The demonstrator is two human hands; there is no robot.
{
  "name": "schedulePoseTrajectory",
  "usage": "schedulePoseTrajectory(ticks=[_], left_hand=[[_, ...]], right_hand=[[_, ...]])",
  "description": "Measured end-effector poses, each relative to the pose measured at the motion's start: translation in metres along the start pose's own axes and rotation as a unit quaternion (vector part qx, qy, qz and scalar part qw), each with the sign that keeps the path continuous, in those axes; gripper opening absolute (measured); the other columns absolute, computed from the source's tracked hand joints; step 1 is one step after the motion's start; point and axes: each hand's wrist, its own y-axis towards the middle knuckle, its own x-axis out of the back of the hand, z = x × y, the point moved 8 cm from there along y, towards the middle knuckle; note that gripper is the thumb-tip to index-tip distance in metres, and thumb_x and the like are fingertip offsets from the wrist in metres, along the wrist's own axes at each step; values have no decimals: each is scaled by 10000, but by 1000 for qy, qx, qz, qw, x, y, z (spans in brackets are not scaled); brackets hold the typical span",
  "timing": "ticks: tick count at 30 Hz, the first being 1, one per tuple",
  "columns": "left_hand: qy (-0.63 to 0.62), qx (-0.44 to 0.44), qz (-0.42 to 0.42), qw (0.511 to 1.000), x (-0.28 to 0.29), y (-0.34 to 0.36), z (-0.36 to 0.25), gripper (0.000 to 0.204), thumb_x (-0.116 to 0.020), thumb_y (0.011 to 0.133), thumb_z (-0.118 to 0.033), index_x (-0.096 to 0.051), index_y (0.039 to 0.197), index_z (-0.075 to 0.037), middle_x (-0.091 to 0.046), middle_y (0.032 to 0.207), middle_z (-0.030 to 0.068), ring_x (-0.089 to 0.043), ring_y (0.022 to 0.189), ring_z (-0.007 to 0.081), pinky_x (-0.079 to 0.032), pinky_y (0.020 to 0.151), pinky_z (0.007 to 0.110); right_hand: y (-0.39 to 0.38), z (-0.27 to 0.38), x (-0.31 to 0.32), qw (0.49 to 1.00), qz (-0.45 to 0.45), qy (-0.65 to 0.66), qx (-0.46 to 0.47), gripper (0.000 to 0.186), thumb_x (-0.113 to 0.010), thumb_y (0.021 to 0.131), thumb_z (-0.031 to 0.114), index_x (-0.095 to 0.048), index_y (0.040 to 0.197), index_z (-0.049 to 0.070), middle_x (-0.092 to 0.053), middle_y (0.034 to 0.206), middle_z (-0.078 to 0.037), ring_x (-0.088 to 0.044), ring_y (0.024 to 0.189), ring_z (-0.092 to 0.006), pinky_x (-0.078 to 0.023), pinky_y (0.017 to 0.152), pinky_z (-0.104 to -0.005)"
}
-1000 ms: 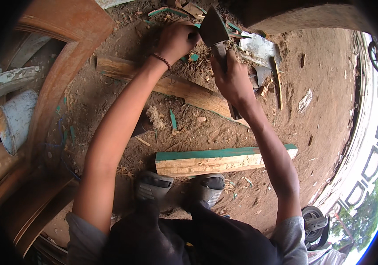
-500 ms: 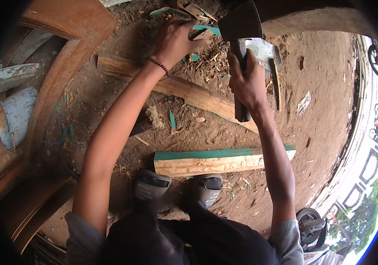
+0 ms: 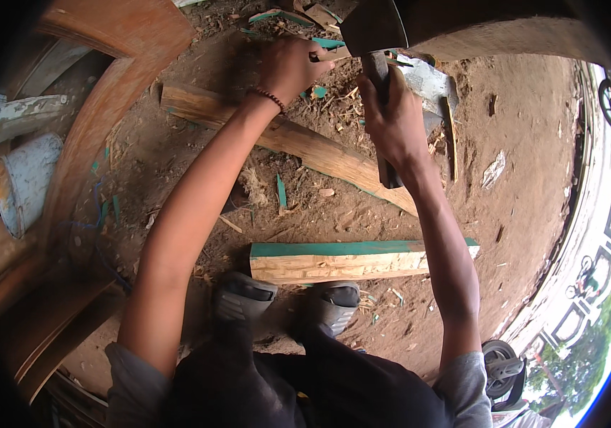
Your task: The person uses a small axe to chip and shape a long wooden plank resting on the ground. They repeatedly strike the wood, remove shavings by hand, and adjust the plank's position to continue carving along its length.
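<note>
My right hand is closed round the dark wooden handle of a hatchet, whose broad blade is at the top centre. My left hand, wearing a bead bracelet, is closed on a small teal-painted wood piece, just left of the blade; its fingertips are partly hidden. Below both hands a long split plank lies diagonally on the dirt. A squared timber with a teal top side lies crosswise before my sandalled feet.
Wooden frames and a rusty pale bucket crowd the left. Wood chips and a pale crumpled sheet are beside my hands. A curved ledge overhangs the upper right. Wheels and a patterned railing line the right edge.
Since a second ago the hatchet head has risen and turned, with my right hand rising too. In the last half second it shifted slightly left. My left hand has moved a little rightward.
</note>
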Motion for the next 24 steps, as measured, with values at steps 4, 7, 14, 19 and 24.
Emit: schedulePoseTrajectory(ticks=[4,7,14,19,24], left_hand=[[-37,19,-12,999,1,2,1,235,-807,722,-352,-750,765,-128,-692,725,128,-686,697,286,-534,666,402],[-42,44,-18,998,1,3,4,212,-816,696,-347,-752,725,-147,-686,679,109,-684,649,277,-530,618,390],[-89,44,-19,995,-3,2,8,260,-813,676,-364,-756,730,-116,-665,622,90,-651,597,283,-509,669,393],[-9,67,-26,997,-2,2,9,273,-828,666,-399,-770,757,-147,-688,686,88,-669,731,308,-509,698,416],[-64,101,18,993,-9,-1,14,281,-837,651,-386,-780,788,-146,-690,698,113,-654,741,316,-506,742,429]], right_hand=[[6,11,-9,1000,12,-14,16,308,-564,967,244,-505,956,-58,-650,754,-305,-664,717,-462,-514,628,-505],[10,21,-13,998,9,-47,47,306,-566,966,241,-509,955,-59,-649,746,-302,-664,706,-460,-521,621,-500],[7,26,-3,995,-49,-19,83,289,-567,987,260,-541,947,-26,-660,687,-204,-667,580,-247,-484,505,-396],[16,18,-17,994,2,-108,32,332,-587,965,288,-546,923,-38,-663,721,-262,-691,656,-381,-498,528,-463],[10,28,0,997,-25,-58,43,350,-587,968,295,-542,900,-45,-649,689,-245,-667,604,-372,-488,547,-462]])
